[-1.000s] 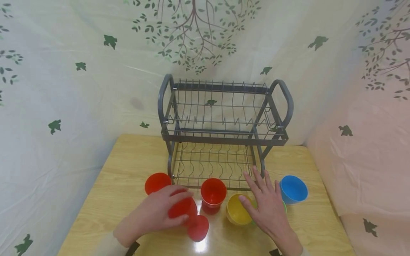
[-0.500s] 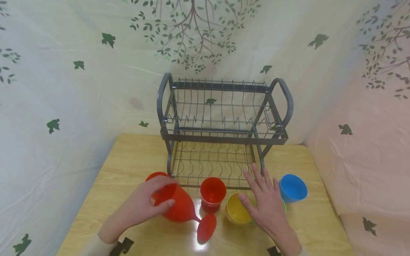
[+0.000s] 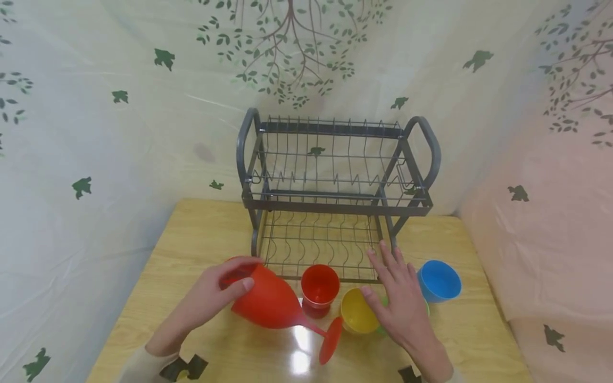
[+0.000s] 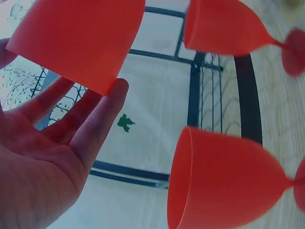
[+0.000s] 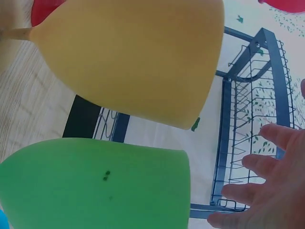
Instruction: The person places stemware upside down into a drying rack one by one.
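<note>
Our left grip [image 3: 207,298] pinches a tilted red goblet [image 3: 273,303]; our right grip [image 3: 404,306] spreads empty, seemingly above a green goblet [image 5: 95,191].

At left, the left hand [image 4: 52,148] grips a red cup [image 4: 81,40] by its rim; 2 red goblets [image 4: 228,181] fill the upper and lower right, a dark rack [image 4: 194,95] behind.

Pale wrinkly sheet [image 3: 201,117] behind wood table [image 3: 191,234], pinker on right side. Green birds [image 3: 164,58] and thin leafy branches [image 3: 291,40] on sheet. Table light brown, with streaky lines. White shine [image 3: 300,361] on tabletop near front.
</note>
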A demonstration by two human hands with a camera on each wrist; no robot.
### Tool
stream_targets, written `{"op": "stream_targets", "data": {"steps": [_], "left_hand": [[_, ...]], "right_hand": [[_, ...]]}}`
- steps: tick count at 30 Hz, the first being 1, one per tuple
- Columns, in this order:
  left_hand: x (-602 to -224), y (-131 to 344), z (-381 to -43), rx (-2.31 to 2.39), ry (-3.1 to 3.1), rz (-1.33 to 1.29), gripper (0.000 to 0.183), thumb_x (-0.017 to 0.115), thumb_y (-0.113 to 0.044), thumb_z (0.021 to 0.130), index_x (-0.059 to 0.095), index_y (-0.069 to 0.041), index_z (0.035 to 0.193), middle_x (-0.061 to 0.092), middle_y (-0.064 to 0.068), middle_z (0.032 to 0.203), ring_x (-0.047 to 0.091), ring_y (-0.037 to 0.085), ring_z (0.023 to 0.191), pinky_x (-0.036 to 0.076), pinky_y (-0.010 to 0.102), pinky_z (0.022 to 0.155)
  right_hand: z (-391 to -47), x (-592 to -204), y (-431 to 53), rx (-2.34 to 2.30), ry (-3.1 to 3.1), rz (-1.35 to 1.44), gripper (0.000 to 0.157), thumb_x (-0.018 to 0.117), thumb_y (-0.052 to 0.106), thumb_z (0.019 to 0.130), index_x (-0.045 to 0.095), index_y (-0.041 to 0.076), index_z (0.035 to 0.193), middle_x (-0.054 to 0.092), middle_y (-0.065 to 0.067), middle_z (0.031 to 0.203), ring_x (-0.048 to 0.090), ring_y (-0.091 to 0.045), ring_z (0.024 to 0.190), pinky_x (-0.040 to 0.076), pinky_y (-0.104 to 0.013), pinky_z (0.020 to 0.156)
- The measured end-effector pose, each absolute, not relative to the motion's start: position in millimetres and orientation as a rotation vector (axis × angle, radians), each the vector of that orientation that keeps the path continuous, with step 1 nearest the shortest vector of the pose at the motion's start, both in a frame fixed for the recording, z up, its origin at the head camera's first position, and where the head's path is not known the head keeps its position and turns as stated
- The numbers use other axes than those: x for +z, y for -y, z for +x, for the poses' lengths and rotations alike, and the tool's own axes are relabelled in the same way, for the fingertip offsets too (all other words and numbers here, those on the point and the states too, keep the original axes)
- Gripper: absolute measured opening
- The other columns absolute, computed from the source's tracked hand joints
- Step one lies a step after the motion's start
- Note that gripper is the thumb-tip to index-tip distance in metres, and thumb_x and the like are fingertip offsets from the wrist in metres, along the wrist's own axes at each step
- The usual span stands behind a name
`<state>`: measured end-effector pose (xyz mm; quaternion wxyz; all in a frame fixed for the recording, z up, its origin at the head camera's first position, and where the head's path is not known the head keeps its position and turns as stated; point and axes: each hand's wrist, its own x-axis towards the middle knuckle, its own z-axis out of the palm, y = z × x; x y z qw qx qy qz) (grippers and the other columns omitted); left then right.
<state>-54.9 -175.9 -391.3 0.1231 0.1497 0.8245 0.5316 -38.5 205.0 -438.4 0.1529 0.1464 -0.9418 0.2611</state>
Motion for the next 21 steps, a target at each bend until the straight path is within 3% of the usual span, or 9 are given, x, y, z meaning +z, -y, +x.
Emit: {"op": "stream_targets", "data": {"steps": [5, 11, 21], "left_hand": [[-390.4, 171.8, -53.9, 1.684, -2.343, 0.386, 0.040, 0.057, -0.026, 0.104, 0.062, -0.012, 0.142, 0.064, 0.012, 0.136, 0.059, 0.034, 0.120, 0.058, 0.037, 0.089], [-395.8, 161.4, -53.7, 1.851, -2.290, 0.391, 0.040, 0.053, -0.022, 0.105, 0.061, -0.008, 0.141, 0.064, 0.014, 0.135, 0.059, 0.036, 0.119, 0.058, 0.036, 0.091], [-400.7, 145.3, -49.3, 2.097, -2.188, 0.266, 0.044, 0.048, -0.028, 0.105, 0.060, -0.010, 0.143, 0.060, 0.018, 0.135, 0.063, 0.038, 0.108, 0.063, 0.039, 0.078]], "right_hand": [[-37.9, -436.3, -204.7, 0.858, 2.700, 0.413, 0.067, 0.061, 0.032, 0.099, 0.038, 0.024, 0.162, 0.025, -0.007, 0.171, 0.018, -0.043, 0.156, 0.022, -0.080, 0.112], [-38.7, -432.1, -204.4, 1.092, 2.660, 0.394, 0.058, 0.055, 0.026, 0.104, 0.041, 0.020, 0.160, 0.025, -0.002, 0.171, 0.021, -0.040, 0.156, 0.026, -0.077, 0.112], [-38.3, -427.9, -196.6, 1.382, 2.575, 0.268, 0.055, 0.053, 0.020, 0.107, 0.042, 0.031, 0.159, 0.034, 0.002, 0.167, 0.034, -0.037, 0.151, 0.032, -0.074, 0.112]]}}
